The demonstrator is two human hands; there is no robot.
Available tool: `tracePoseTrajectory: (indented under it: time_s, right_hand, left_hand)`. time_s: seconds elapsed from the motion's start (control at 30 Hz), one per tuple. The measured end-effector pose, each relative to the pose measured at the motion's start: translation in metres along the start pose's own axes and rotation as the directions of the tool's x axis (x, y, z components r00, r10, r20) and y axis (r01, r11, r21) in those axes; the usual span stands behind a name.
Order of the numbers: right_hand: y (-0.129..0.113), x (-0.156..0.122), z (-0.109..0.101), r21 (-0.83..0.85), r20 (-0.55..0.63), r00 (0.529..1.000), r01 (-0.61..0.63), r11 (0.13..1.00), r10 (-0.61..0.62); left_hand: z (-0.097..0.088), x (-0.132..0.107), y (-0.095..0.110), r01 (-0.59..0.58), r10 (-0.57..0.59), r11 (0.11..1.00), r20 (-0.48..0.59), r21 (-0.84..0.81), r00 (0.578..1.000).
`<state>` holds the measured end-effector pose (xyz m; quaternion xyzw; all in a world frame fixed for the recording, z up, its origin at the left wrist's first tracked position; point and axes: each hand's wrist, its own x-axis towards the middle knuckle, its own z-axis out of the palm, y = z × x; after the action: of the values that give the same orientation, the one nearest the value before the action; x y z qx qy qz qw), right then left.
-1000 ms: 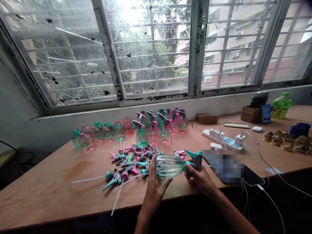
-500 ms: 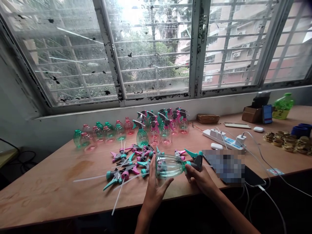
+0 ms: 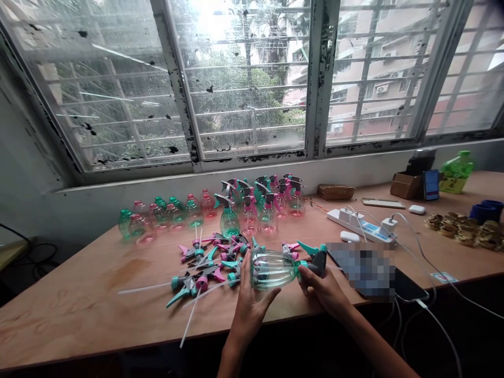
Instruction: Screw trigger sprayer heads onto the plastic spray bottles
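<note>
- Your brown wooden table [image 3: 79, 315] extends beneath and beyond your fingers.
- Upright spray bottles [image 3: 249, 221] in clear green and pink plastic stand beyond your fingers.
- Clear green, rounded plastic bottle [image 3: 272, 269]: it lies sideways between your hands, your left hand's [image 3: 251, 307] fingers gripping its base end.
- Teal-and-black plastic trigger head [image 3: 319, 260]: at the bottle's neck, clasped by your right hand's [image 3: 323, 290] fingers.

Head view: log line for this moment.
left hand: holds green bottle | right hand: on black-and-teal spray head | bottle: sideways, spray head at neck | table: loose spray heads
</note>
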<state>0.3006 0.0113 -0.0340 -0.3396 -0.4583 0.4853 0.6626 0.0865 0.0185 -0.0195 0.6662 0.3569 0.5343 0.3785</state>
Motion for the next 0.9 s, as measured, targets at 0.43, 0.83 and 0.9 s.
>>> tracePoseTrajectory:
  time_s: [0.43, 0.83, 0.9]
  right_hand:
    - [-0.0001, 0.0004, 0.0006, -0.014, 0.0, 1.0, -0.001, 1.0, 0.001]
    - [-0.0035, -0.0013, 0.0027, 0.014, -0.006, 1.0, -0.017, 1.0, 0.017]
    - [-0.0034, -0.0014, 0.0024, 0.013, -0.002, 1.0, -0.015, 1.0, 0.015]
  left_hand:
    - [0.0015, -0.0014, 0.005, 0.064, -0.059, 0.994, 0.061, -0.089, 0.996]
    - [0.0007, -0.0029, 0.0, 0.023, -0.022, 0.999, 0.042, -0.032, 0.999]
    - [0.0012, -0.003, 0.0012, 0.051, -0.048, 0.997, 0.049, -0.065, 0.998]
